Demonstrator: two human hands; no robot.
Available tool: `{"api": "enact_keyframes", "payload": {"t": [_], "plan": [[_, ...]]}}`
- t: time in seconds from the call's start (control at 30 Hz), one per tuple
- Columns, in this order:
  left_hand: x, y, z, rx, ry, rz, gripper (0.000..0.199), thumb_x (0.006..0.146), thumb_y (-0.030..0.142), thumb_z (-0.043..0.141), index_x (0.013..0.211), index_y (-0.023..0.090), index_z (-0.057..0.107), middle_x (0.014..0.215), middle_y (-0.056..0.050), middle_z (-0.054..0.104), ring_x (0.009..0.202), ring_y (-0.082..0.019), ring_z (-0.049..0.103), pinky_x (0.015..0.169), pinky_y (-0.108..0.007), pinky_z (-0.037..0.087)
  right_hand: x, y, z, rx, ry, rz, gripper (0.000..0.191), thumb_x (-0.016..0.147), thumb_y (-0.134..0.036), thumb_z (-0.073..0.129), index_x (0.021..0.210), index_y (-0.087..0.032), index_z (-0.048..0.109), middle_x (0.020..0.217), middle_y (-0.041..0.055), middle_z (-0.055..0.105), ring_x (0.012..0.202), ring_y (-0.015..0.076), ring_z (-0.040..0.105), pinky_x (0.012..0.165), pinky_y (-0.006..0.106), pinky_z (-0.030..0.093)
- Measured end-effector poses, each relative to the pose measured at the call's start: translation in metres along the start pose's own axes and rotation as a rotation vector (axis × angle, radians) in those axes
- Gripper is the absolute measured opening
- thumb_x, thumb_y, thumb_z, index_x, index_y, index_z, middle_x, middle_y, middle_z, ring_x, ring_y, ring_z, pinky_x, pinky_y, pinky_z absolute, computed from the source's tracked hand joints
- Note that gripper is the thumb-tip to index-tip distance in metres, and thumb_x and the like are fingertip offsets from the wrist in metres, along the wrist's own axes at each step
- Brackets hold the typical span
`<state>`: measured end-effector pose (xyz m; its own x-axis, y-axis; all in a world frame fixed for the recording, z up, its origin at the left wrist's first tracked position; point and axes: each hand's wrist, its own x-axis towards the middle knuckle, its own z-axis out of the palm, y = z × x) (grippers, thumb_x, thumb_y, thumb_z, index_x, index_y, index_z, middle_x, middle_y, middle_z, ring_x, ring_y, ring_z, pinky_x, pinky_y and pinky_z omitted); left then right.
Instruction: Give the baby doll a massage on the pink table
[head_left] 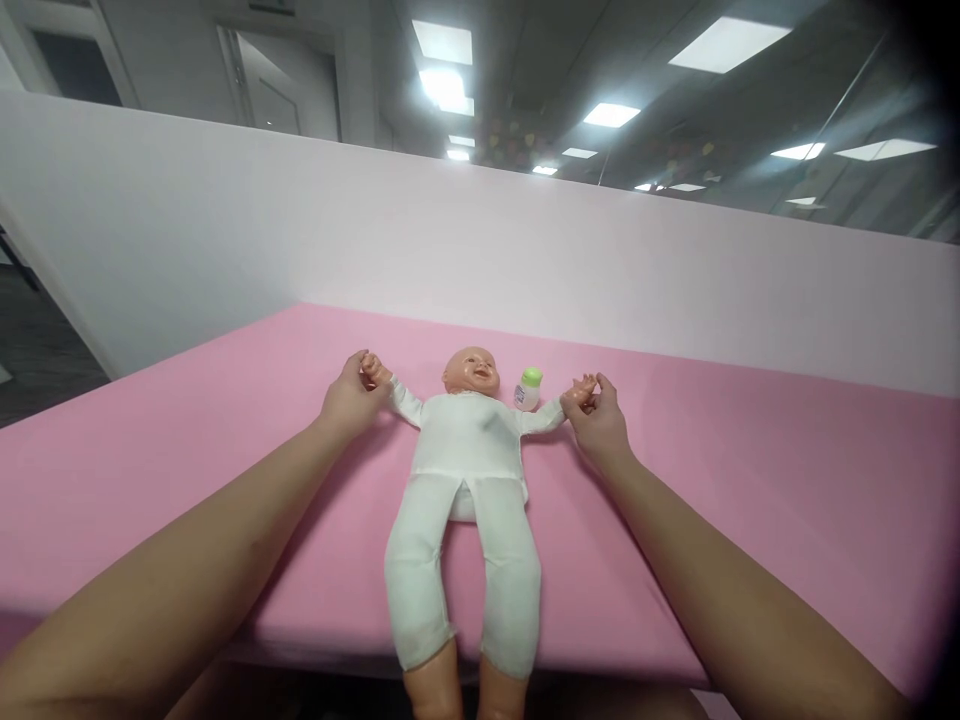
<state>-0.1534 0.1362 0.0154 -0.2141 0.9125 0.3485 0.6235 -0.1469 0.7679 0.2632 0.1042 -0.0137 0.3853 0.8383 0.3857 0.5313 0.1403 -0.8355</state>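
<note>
A baby doll (471, 440) in a white cloth suit lies on its back on the pink padded table (247, 400), head away from me. Its arms are spread out to both sides. My left hand (352, 393) is closed around the doll's hand on the left. On the other side, my right hand (600, 418) grips the doll's other hand, whose small fingers show above my thumb. Beside the doll's head stands a small clear bottle (529, 390) with a green cap, close to my right hand but apart from it.
A low pale partition (480, 250) rises behind the table's far edge. The doll's lower legs hang over the near edge. Beyond the partition are a doorway (281, 90) on the left and a glass wall reflecting ceiling lights (611, 115).
</note>
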Motion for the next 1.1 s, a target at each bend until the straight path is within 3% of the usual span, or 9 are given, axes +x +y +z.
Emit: {"api": "enact_keyframes", "payload": {"t": [0.1, 0.23, 0.37, 0.47, 0.6, 0.73, 0.83, 0.97, 1.1], "plan": [[-0.016, 0.021, 0.003, 0.009, -0.01, 0.109, 0.083, 0.086, 0.034, 0.069, 0.16, 0.031, 0.032, 0.122, -0.008, 0.071, 0.105, -0.026, 0.07, 0.086, -0.036, 0.054, -0.016, -0.02, 0.002, 0.064, -0.003, -0.215, 0.083, 0.086, -0.044, 0.074, 0.157, -0.024, 0.037, 0.132, 0.0114, 0.066, 0.108, 0.0261, 0.069, 0.094, 0.04, 0.057], [-0.04, 0.045, 0.013, 0.079, -0.061, 0.266, 0.068, 0.092, 0.042, 0.063, 0.155, 0.029, 0.041, 0.119, -0.007, 0.074, 0.102, -0.029, 0.07, 0.086, -0.039, 0.054, -0.046, -0.049, 0.01, -0.021, -0.156, -0.552, 0.043, 0.089, -0.031, 0.073, 0.131, -0.03, 0.064, 0.122, 0.0062, 0.07, 0.104, 0.0266, 0.067, 0.094, 0.043, 0.057], [-0.049, 0.054, 0.019, 0.213, -0.3, 0.56, 0.039, 0.096, 0.039, 0.057, 0.133, 0.031, 0.067, 0.119, -0.005, 0.075, 0.111, -0.03, 0.066, 0.097, -0.042, 0.05, -0.064, -0.063, 0.02, -0.067, -0.42, -0.817, 0.034, 0.092, -0.02, 0.067, 0.123, -0.032, 0.069, 0.116, 0.0051, 0.071, 0.109, 0.0285, 0.064, 0.099, 0.049, 0.054], [-0.047, 0.054, 0.018, 0.237, -0.439, 0.703, 0.034, 0.098, 0.027, 0.049, 0.119, 0.034, 0.075, 0.116, -0.001, 0.077, 0.111, -0.027, 0.065, 0.104, -0.042, 0.046, -0.063, -0.063, 0.023, -0.045, -0.528, -0.864, 0.031, 0.092, -0.022, 0.069, 0.121, -0.033, 0.073, 0.116, 0.0049, 0.071, 0.111, 0.0282, 0.063, 0.099, 0.049, 0.054], [-0.043, 0.052, 0.019, 0.243, -0.493, 0.771, 0.039, 0.097, 0.02, 0.046, 0.116, 0.035, 0.076, 0.12, 0.0, 0.076, 0.107, -0.024, 0.067, 0.104, -0.042, 0.046, -0.058, -0.06, 0.021, -0.062, -0.587, -0.836, 0.028, 0.092, -0.027, 0.073, 0.118, -0.036, 0.075, 0.12, 0.0034, 0.071, 0.116, 0.0288, 0.062, 0.102, 0.05, 0.052], [-0.043, 0.047, 0.021, 0.255, -0.434, 0.726, 0.041, 0.097, 0.021, 0.046, 0.127, 0.033, 0.072, 0.124, -0.002, 0.075, 0.114, -0.026, 0.065, 0.105, -0.043, 0.045, -0.058, -0.06, 0.022, -0.101, -0.607, -0.791, 0.034, 0.094, -0.028, 0.07, 0.128, -0.032, 0.07, 0.119, 0.0044, 0.072, 0.114, 0.029, 0.062, 0.103, 0.051, 0.05], [-0.041, 0.045, 0.021, 0.225, -0.395, 0.624, 0.042, 0.096, 0.028, 0.052, 0.134, 0.033, 0.068, 0.125, -0.002, 0.074, 0.113, -0.029, 0.065, 0.104, -0.043, 0.046, -0.055, -0.055, 0.023, -0.084, -0.515, -0.651, 0.034, 0.094, -0.031, 0.07, 0.128, -0.033, 0.069, 0.116, 0.004, 0.073, 0.103, 0.0275, 0.064, 0.097, 0.049, 0.053], [-0.029, 0.034, 0.019, 0.042, -0.245, 0.314, 0.046, 0.09, 0.035, 0.061, 0.135, 0.031, 0.064, 0.123, -0.004, 0.074, 0.105, -0.028, 0.069, 0.093, -0.038, 0.054, -0.041, -0.043, 0.02, 0.12, -0.263, -0.377, 0.045, 0.093, -0.04, 0.069, 0.137, -0.032, 0.062, 0.131, 0.0055, 0.068, 0.103, 0.0247, 0.066, 0.087, 0.04, 0.058], [-0.005, 0.005, 0.016, -0.234, -0.071, 0.008, 0.058, 0.081, 0.031, 0.068, 0.138, 0.025, 0.057, 0.122, -0.009, 0.071, 0.098, -0.025, 0.071, 0.079, -0.034, 0.057, -0.016, -0.018, 0.014, 0.3, -0.095, -0.23, 0.06, 0.093, -0.045, 0.067, 0.147, -0.027, 0.047, 0.145, 0.0109, 0.06, 0.117, 0.0238, 0.065, 0.093, 0.036, 0.058]]}}
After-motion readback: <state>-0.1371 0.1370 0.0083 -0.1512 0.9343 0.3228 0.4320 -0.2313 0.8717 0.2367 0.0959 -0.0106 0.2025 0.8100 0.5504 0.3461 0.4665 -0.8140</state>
